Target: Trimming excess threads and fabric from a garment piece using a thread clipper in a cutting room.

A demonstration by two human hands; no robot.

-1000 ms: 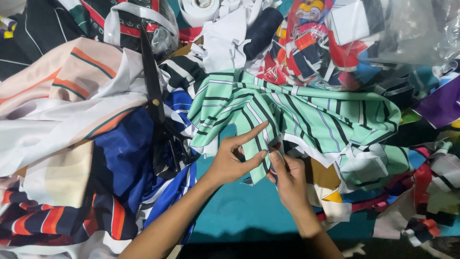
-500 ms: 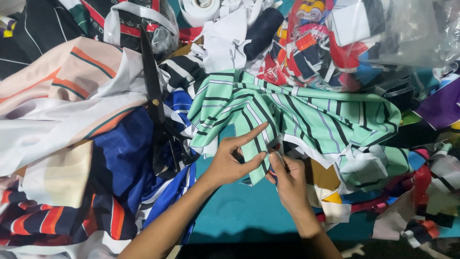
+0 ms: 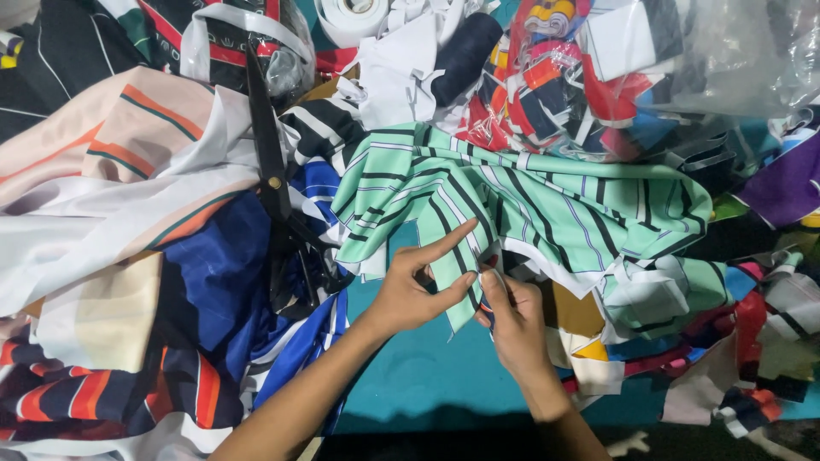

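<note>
While left hand (image 3: pixel 410 294) fingers pinch green striped fabric (image 3: pixel 530 201) | right hand (image 3: pixel 512 320) fingers pinch its edge | scissors (image 3: pixel 282 196) near

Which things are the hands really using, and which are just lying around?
In use:
left hand and right hand, both pinching the green striped cloth

Lying about:
black scissors
blue cloth
white tape roll
dark thread spool
clear plastic bag
</note>
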